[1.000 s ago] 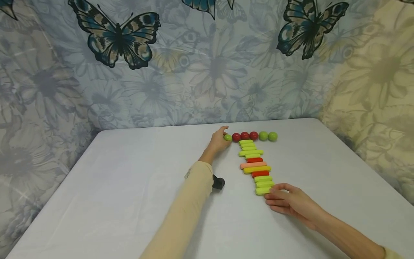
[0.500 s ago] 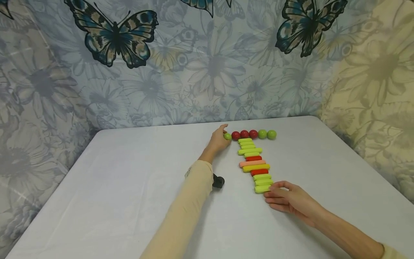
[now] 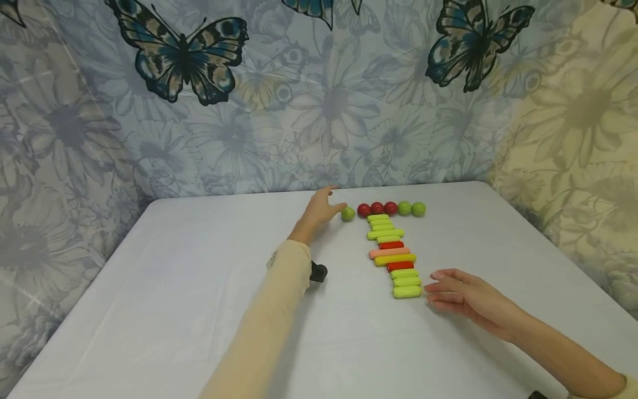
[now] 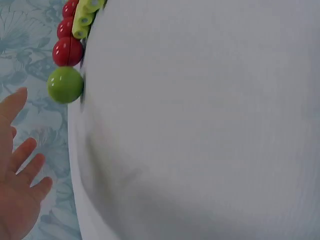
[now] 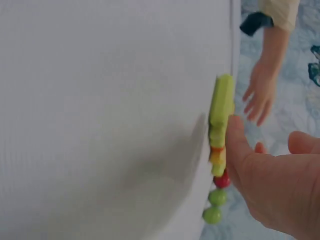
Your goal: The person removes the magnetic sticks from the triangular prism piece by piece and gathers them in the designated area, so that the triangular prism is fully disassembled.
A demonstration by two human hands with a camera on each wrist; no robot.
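Observation:
Three shiny red balls (image 3: 377, 208) and two green balls (image 3: 418, 209) form a row near the table's back edge. At the row's left end, slightly apart, lies another green ball (image 3: 348, 214). My left hand (image 3: 319, 211) is just left of it, fingers spread and holding nothing; the left wrist view shows a gap between hand and ball (image 4: 65, 85). Below the row runs a column of short rods in green, red, pink and yellow (image 3: 395, 259). My right hand (image 3: 471, 299) hovers right of the nearest green rod (image 3: 407, 292), fingers loosely extended, apart from it.
A white cloth covers the table (image 3: 174, 288). Behind it hangs a curtain (image 3: 309, 127) printed with flowers and butterflies. A black strap piece (image 3: 319, 272) sticks out at the left wrist.
My left hand has let go of the left green ball and moved left; the ball now sits slightly apart from the red ones. My right hand has drawn right, away from the nearest green rod.

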